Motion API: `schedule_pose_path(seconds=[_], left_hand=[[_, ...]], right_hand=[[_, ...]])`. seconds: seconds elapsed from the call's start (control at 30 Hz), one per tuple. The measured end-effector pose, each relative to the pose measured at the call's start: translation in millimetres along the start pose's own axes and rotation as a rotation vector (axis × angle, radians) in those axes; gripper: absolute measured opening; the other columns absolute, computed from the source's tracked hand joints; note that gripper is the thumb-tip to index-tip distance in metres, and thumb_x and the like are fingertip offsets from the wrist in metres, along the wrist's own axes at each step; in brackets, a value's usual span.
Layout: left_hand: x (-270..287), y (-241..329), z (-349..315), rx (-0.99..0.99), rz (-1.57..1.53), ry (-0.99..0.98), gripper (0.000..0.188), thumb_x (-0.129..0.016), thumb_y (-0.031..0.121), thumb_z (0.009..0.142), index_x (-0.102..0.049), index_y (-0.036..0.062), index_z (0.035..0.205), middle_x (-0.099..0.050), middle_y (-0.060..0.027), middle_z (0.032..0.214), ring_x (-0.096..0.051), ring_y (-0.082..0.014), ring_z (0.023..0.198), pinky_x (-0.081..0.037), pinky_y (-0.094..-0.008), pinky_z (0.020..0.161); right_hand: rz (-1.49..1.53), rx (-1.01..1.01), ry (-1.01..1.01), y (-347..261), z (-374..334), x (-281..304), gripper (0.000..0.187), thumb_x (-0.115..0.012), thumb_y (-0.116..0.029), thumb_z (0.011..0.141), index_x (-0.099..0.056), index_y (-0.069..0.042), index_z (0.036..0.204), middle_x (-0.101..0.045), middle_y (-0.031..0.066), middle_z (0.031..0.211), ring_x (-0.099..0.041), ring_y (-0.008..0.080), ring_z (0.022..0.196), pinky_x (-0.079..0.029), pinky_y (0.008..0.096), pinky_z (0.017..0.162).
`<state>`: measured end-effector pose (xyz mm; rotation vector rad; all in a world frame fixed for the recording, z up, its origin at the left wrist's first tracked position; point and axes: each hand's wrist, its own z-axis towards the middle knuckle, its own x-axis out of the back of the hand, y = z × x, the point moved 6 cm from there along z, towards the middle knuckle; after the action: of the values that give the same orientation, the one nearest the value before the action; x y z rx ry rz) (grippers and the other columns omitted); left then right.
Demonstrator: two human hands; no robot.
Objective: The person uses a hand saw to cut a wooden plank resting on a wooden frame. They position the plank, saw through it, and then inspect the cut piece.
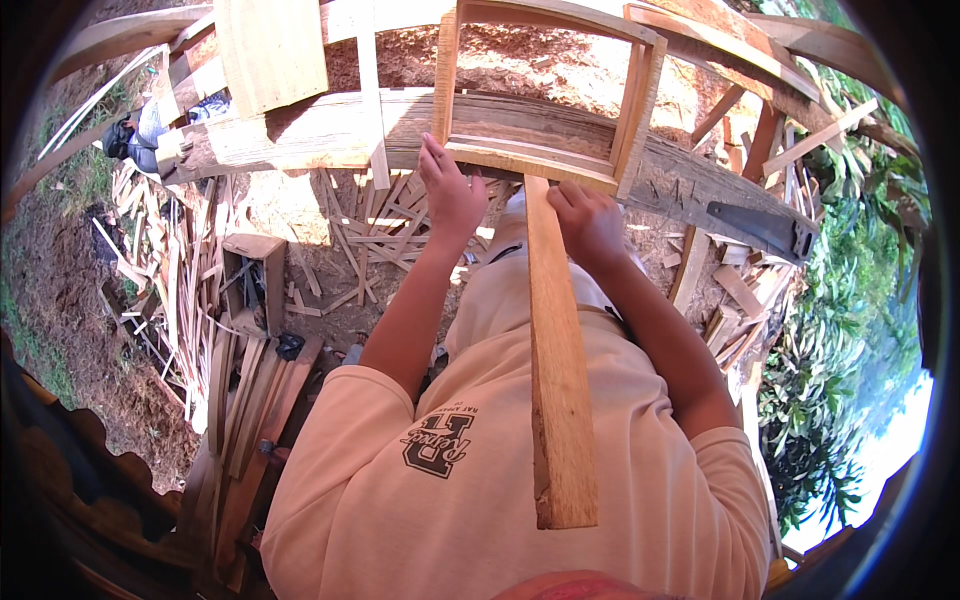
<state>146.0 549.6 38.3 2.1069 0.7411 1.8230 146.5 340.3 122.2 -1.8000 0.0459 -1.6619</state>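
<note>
A rectangular wooden frame (pixel 530 165) stands on a weathered plank (pixel 300 140) that serves as a bench. At the frame's near left corner is my left hand (pixel 455 192), its fingers stretched up against the wood and the thumb apart. My right hand (pixel 590 225) is closed beside the far end of a long wooden board (pixel 563 380), just below the frame's near rail, and appears to grip the board's edge. The board runs from the frame back over my shirt. Whether it is joined to the frame, I cannot tell.
A handsaw (pixel 765 230) lies on the plank's right end. Upper left, a flat wooden panel (pixel 270 55) and a thin strip (pixel 370 90) rest across the bench. Offcuts (pixel 190 280) litter the ground, with a wooden box (pixel 255 275) among them. Leafy plants (pixel 830 380) grow at right.
</note>
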Motion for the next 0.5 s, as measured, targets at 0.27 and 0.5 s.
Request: schedule_pose_path(seconds=[0.27,0.5], left_hand=[[-1,1,0,-0.011,0.028,0.01,0.1,-0.074,0.01,0.089,-0.007,-0.0163,0.159,-0.025,-0.0377,0.157,-0.034,-0.0515,0.145,-0.034,-0.052,0.121],[1,3,1,0.041,-0.014,-0.011,0.1,-0.073,0.009,0.09,-0.006,-0.0165,0.159,-0.024,-0.0373,0.157,-0.032,-0.0511,0.146,-0.032,-0.052,0.122]], right_hand=[[0.01,-0.022,-0.001,9,-8,2,0.01,-0.068,-0.006,0.077,-0.063,-0.011,0.084,-0.059,0.0034,0.081,-0.067,0.0228,0.076,-0.053,0.0383,0.065],[0.028,-0.055,-0.015,20,-15,15,0.01,-0.068,-0.006,0.077,-0.063,-0.01,0.085,-0.06,0.0039,0.082,-0.067,0.0241,0.076,-0.054,0.0392,0.065]])
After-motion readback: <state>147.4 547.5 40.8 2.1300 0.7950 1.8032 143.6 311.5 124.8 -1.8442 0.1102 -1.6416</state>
